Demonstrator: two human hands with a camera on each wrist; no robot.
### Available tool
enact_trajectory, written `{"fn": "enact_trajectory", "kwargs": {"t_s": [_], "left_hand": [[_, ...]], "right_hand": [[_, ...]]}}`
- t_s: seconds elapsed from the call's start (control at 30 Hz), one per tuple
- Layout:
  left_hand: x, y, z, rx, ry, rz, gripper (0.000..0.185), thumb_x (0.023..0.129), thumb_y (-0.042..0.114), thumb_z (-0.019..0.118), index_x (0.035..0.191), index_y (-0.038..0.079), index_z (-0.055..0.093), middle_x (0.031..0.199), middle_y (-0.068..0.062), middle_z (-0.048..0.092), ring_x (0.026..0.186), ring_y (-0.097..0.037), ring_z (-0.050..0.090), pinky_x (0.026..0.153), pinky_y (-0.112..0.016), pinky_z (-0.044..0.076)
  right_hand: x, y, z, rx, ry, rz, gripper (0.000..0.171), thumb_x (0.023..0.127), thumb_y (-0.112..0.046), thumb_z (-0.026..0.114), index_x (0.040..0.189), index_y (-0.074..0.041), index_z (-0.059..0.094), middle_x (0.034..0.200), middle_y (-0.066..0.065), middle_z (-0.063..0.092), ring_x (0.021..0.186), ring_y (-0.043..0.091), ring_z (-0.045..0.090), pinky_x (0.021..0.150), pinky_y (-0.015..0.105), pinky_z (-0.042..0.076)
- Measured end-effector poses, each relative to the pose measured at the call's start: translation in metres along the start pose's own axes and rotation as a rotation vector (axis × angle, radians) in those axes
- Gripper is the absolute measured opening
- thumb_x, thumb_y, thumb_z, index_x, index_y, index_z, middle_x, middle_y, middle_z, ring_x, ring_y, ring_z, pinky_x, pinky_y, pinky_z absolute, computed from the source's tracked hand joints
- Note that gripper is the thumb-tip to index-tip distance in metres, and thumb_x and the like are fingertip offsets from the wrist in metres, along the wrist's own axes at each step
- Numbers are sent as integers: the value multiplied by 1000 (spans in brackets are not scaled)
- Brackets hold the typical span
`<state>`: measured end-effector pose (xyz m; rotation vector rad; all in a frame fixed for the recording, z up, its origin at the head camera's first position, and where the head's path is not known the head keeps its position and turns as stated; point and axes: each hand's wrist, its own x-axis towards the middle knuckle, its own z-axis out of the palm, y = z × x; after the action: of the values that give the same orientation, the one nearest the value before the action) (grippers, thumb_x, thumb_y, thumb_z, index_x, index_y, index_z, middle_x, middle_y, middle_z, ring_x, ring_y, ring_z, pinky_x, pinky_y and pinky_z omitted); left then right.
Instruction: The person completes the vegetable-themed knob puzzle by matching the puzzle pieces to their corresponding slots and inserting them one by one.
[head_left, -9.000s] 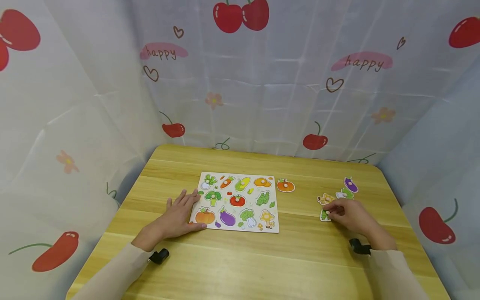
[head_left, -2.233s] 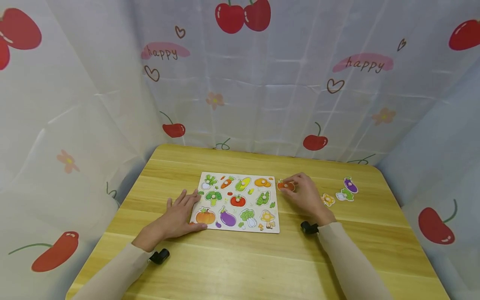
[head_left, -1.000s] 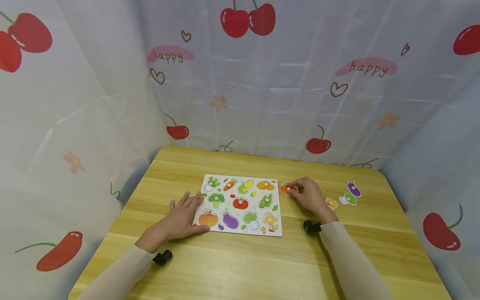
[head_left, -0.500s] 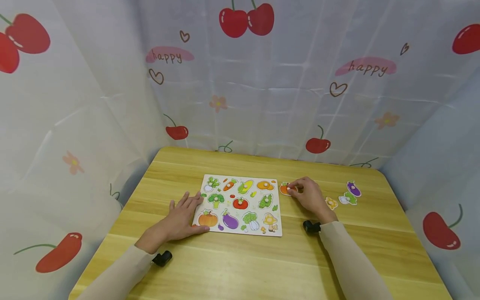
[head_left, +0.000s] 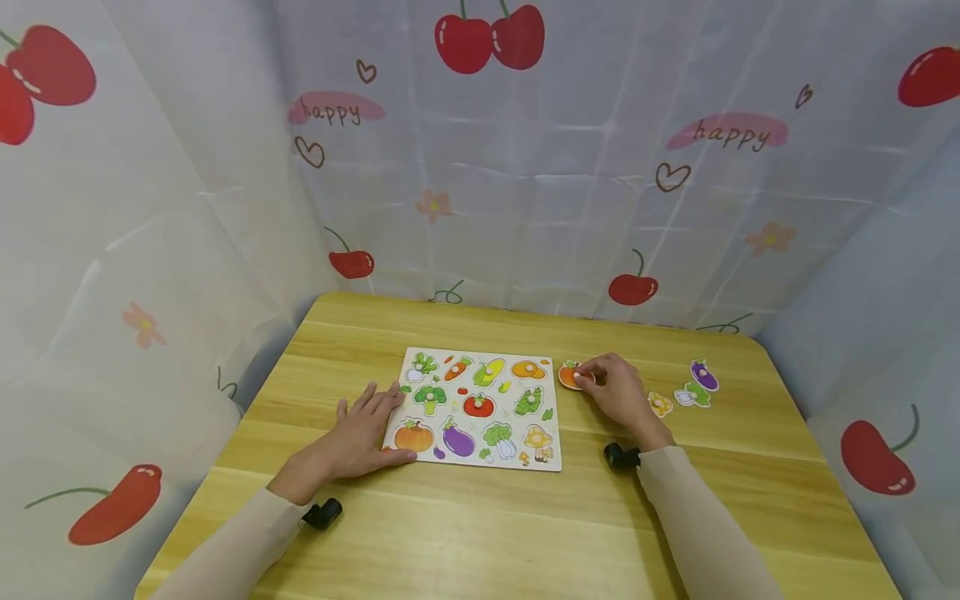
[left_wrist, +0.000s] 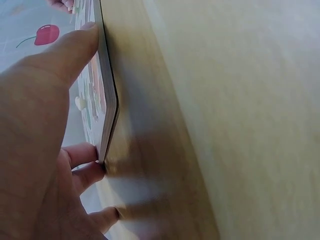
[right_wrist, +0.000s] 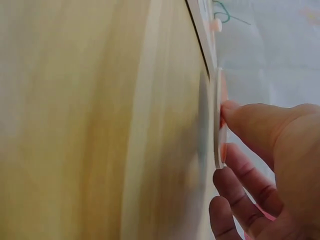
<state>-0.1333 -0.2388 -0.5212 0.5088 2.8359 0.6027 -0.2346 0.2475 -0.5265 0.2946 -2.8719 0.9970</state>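
A flat vegetable puzzle board lies on the table. My left hand rests at its left side, fingers spread, the thumb lying over the front edge in the left wrist view. Just right of the board, my right hand pinches the orange pumpkin puzzle piece by its knob, which the fingers mostly cover. From the right wrist the piece shows edge-on, tipped up off the tabletop, thumb on its face. White knobs stand on the board's upper two rows; the bottom-row pictures have none.
Right of my right hand lie a mushroom piece, a bok choy piece and an eggplant piece. A cherry-printed curtain hangs around the back and sides of the wooden table.
Over the span, a green leafy piece went from the right-hand group into the board. My right hand moved left to the pumpkin piece and now tips it up. My left hand stayed put.
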Motion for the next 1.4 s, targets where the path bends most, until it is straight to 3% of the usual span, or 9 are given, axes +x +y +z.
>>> {"fn": "enact_trajectory", "kwargs": {"t_s": [0.27, 0.53, 0.9, 1.1, 1.4], "left_hand": [[-2, 1, -2, -9, -1, 1, 113, 100, 71, 83, 180, 3, 40, 192, -21, 32, 177, -62, 22, 123, -102, 17], [-4, -1, -6, 2, -20, 5, 114, 100, 72, 83, 180, 4, 40, 193, -19, 31, 177, -62, 22, 124, -102, 19], [-4, -7, -10, -46, -66, 25, 112, 99, 67, 87, 181, 7, 40, 195, -15, 27, 179, -59, 17, 126, -100, 15], [-3, -5, -13, -69, -66, 37, 111, 99, 65, 89, 180, 6, 41, 194, -16, 28, 179, -60, 17, 126, -100, 13], [-2, -7, -12, -65, -65, 33, 111, 98, 65, 89, 180, 7, 42, 195, -15, 28, 179, -60, 16, 126, -100, 12]], "right_hand": [[-11, -21, 4, 44, 71, -55, 17, 108, -19, 87, 117, -6, 88, 125, 21, 78, 107, 38, 79, 96, 59, 66], [-20, -53, 17, 60, 82, -128, 9, 105, -16, 90, 109, -8, 88, 124, 16, 79, 112, 37, 77, 97, 56, 65], [-30, -97, 41, 85, -4, -226, 13, 101, -15, 94, 111, -9, 89, 129, 11, 78, 111, 29, 76, 96, 49, 65], [-31, -118, 59, 77, -73, -272, 8, 104, -18, 92, 109, -13, 88, 133, 8, 78, 108, 22, 75, 96, 43, 66], [-34, -150, 85, 78, -152, -363, 5, 104, -16, 91, 106, -14, 88, 129, 7, 80, 110, 23, 74, 91, 34, 60]]}}
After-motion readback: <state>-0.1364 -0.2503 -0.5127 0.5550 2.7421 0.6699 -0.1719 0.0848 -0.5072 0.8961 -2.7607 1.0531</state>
